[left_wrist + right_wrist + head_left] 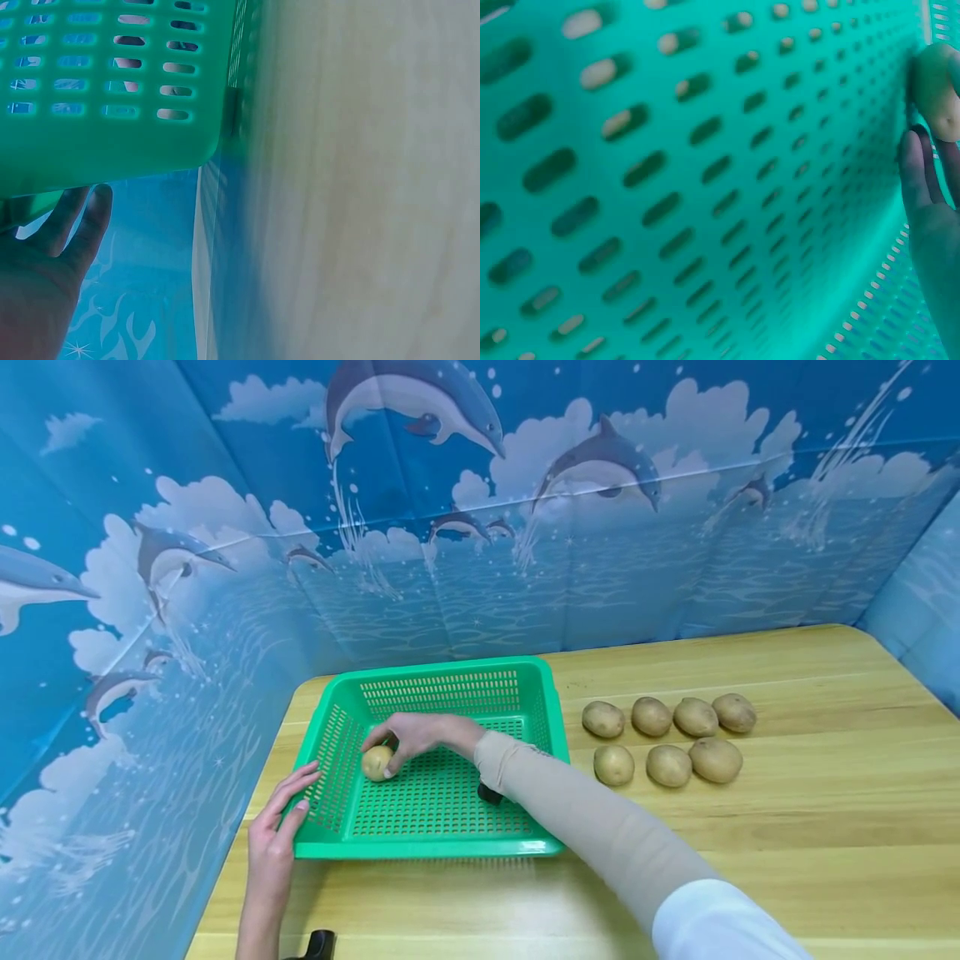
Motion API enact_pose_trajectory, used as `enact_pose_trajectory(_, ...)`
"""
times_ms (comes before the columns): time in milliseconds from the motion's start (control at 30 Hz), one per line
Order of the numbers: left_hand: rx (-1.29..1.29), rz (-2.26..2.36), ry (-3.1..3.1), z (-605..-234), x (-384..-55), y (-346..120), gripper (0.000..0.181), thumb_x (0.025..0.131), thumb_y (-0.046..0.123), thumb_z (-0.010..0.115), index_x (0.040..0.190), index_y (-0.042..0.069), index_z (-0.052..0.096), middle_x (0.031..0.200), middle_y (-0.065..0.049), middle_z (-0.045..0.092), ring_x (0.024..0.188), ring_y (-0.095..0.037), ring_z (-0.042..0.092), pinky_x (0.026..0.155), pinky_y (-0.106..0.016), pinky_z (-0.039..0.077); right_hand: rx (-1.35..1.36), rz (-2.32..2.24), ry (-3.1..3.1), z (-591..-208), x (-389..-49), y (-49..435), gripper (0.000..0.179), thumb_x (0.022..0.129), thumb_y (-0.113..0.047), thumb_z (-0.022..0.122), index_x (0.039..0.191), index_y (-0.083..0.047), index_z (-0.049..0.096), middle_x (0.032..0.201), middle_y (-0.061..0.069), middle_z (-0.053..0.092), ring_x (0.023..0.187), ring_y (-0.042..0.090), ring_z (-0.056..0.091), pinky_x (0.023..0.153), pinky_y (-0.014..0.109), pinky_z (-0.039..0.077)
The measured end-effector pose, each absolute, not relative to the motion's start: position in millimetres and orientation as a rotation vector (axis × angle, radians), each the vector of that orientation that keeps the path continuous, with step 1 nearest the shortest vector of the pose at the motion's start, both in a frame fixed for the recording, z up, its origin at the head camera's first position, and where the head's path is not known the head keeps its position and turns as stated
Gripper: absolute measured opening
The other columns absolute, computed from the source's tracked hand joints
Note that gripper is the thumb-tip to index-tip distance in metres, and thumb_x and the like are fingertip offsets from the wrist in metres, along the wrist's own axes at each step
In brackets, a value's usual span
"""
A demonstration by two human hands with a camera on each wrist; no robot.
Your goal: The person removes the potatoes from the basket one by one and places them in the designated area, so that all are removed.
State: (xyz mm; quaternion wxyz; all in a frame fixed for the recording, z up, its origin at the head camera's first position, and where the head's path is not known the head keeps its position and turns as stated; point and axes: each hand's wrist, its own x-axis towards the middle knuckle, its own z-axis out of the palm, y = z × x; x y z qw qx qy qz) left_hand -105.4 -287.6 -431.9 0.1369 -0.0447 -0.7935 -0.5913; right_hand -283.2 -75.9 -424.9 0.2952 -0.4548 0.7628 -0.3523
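Observation:
In the head view, my right hand reaches into a green plastic basket with slotted walls and holds a potato between thumb and fingers. That potato is low in the basket's left part; whether it touches the floor I cannot tell. The right wrist view shows the potato at the right edge with fingers beside it, near the slotted surface. My left hand rests on the basket's left rim, fingers and thumb fairly straight. In the left wrist view, the left hand is just below the basket's edge.
Several potatoes lie in two rows on the wooden table, right of the basket. A blue curtain printed with dolphins stands behind the table and along its left side. Part of a black object shows near the left forearm.

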Motion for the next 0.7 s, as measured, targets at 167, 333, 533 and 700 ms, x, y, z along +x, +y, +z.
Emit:
enact_pose_trajectory(167,-0.12,-1.706,-2.296,-431.2,-105.6,-287.8,0.032,0.102,0.002,0.047,0.131,-0.001,0.06,0.144,-0.009,0.051,0.14,-0.018,0.033,0.113,-0.041,0.022,-1.191,-0.956,2.056,-426.9,-282.9,-77.4,0.051,0.086,-0.01,0.077,0.135,-0.008,0.06,0.127,0.002,0.063,0.111,0.011,0.059,0.092,0.02,0.044)
enact_pose_trajectory(333,-0.111,-1.704,-2.3,-431.5,-105.5,-288.3,0.032,0.102,0.001,0.046,0.131,-0.001,0.06,0.143,-0.009,0.051,0.141,-0.018,0.033,0.113,-0.041,0.023,-1.215,-0.95,2.076,-426.0,-280.5,-78.6,0.047,0.085,-0.009,0.078,0.13,-0.008,0.063,0.119,0.0,0.065,0.101,0.008,0.059,0.086,0.019,0.046)
enact_pose_trajectory(533,-0.116,-1.697,-2.3,-431.4,-104.9,-287.9,0.032,0.102,0.001,0.046,0.13,-0.001,0.061,0.143,-0.01,0.051,0.14,-0.018,0.034,0.112,-0.038,0.024,-1.216,-0.923,2.122,-424.3,-275.9,-82.6,0.042,0.082,-0.01,0.08,0.121,-0.01,0.066,0.113,-0.003,0.064,0.098,0.01,0.058,0.082,0.019,0.047)
enact_pose_trajectory(700,-0.115,-1.682,-2.31,-432.2,-104.9,-288.3,0.032,0.102,0.001,0.046,0.131,0.0,0.06,0.144,-0.009,0.051,0.14,-0.018,0.034,0.111,-0.035,0.025,-1.193,-0.923,2.156,-423.4,-276.5,-83.0,0.04,0.077,-0.012,0.085,0.113,-0.012,0.068,0.108,-0.007,0.064,0.099,0.009,0.058,0.082,0.019,0.047)
